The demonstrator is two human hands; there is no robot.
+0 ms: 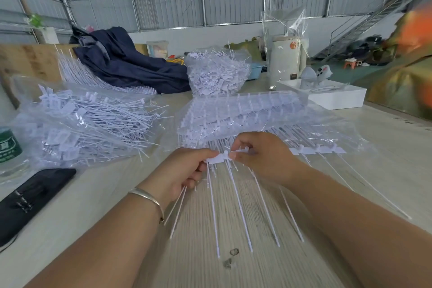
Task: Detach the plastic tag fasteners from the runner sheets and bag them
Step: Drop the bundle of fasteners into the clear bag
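Right at the middle of the desk [385, 170], near its front edge, a runner sheet [304, 151] is held up off the wood, its flat strip lying crosswise from left to right while the thin white fastener tails [236, 203] hang off it toward the person, long axes fanning out toward the near edge. About seven tails can be counted on it, though blur makes the count unsure. The left hand [184, 170], with one silver bangle [149, 196] on its wrist, has its fingers curled round the left end of the strip and holds two loose-looking tails that jut back past the wrist. The right hand [261, 159] pinches the strip just beside the left, thumb and forefinger closed on a small head piece [243, 150]; the two hands nearly touch. Behind them, toward the desk's middle, lies a stack of runner sheets [240, 110] on clear plastic. Toward the left edge sits one clear bag of detached fasteners [88, 124], their tails pointing mostly rightward; a second heaped bag [217, 72] stands toward the far edge. One black phone-like slab [30, 196] lies at the near left, one bottle [9, 147] beside it, one dark garment [126, 61] at the far left, and one white box [336, 98] at the far right.
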